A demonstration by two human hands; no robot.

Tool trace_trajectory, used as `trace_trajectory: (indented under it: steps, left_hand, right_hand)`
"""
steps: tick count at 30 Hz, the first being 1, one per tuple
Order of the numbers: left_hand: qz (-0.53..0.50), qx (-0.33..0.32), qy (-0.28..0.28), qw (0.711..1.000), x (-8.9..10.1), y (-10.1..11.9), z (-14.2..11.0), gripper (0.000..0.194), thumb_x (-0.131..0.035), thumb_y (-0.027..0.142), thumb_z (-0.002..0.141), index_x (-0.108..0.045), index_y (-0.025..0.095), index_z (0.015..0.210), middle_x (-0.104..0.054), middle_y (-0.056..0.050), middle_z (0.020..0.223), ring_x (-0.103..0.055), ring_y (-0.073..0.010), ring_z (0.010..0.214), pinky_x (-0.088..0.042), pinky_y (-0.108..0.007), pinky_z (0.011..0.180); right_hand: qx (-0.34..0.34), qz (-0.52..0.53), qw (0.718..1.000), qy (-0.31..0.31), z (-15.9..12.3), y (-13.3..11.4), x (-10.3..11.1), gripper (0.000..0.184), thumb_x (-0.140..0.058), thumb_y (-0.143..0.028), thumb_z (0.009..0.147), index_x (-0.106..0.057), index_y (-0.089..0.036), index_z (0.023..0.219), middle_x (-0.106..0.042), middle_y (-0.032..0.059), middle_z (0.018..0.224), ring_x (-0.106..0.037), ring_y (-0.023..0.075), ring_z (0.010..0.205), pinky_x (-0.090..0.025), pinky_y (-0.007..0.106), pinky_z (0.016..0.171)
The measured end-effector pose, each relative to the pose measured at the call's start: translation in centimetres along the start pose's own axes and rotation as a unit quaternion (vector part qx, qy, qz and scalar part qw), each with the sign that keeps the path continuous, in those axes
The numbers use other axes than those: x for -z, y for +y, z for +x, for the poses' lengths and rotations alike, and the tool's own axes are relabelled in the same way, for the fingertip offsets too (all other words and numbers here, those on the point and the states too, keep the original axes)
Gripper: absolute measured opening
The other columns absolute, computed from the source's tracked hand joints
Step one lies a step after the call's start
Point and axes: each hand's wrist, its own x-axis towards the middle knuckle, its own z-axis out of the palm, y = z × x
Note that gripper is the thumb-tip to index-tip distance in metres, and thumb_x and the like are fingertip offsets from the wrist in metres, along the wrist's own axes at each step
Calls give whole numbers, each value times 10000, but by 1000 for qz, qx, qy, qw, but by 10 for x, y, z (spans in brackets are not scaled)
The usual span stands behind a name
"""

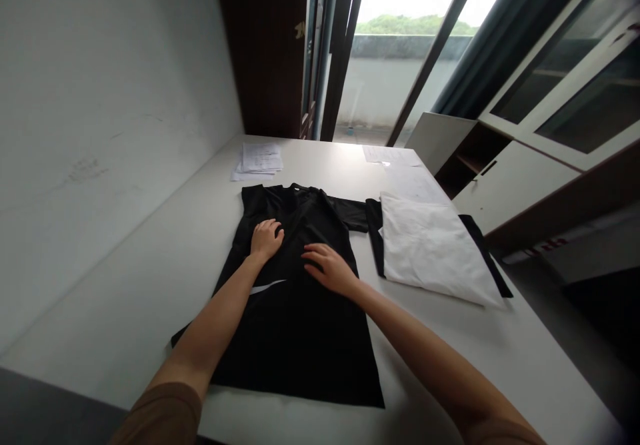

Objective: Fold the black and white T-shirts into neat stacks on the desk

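Observation:
A black T-shirt [305,345] lies spread on the white table, its collar toward the window and its hem toward me. A pale swoosh mark shows on its front, partly covered by my left forearm. My left hand [267,240] rests on the upper left of the shirt, fingers loosely apart and holding nothing. Over the right side of the chest, my right hand [327,268] is open with its fingers stretched to the left. The right sleeve sticks out sideways; the left side looks folded in, with some cloth showing near the lower left.
Right of the shirt lies a folded white garment [435,248] on top of black cloth [375,238]. Papers [260,158] sit at the far left of the table [320,425], and more papers [393,156] at the far right. A wall [110,98] borders the left side; cabinets [520,178] stand at right.

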Motion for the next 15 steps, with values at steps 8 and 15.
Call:
trace_trajectory:
  steps: [8,15]
  left_hand:
    - [31,-27,-70,997,20,-58,-16,536,-467,494,1008,-550,261,1483,-442,-62,1610,-368,-285,1499,-250,-496,1253]
    - [129,86,-73,985,27,-114,3,658,-363,549,1019,-424,213,1582,-391,-138,1631,-314,-353,1516,-241,-541,1225]
  right_hand:
    - [-191,-179,965,-25,79,99,-24,589,-476,-550,1027,-481,-263,1541,-352,103,1648,-269,304,1540,-240,518,1241]
    - [-227,-213,950,-6,91,135,-26,648,-371,-623,1033,-414,-282,1582,-292,90,1678,-227,285,1556,-169,508,1256]
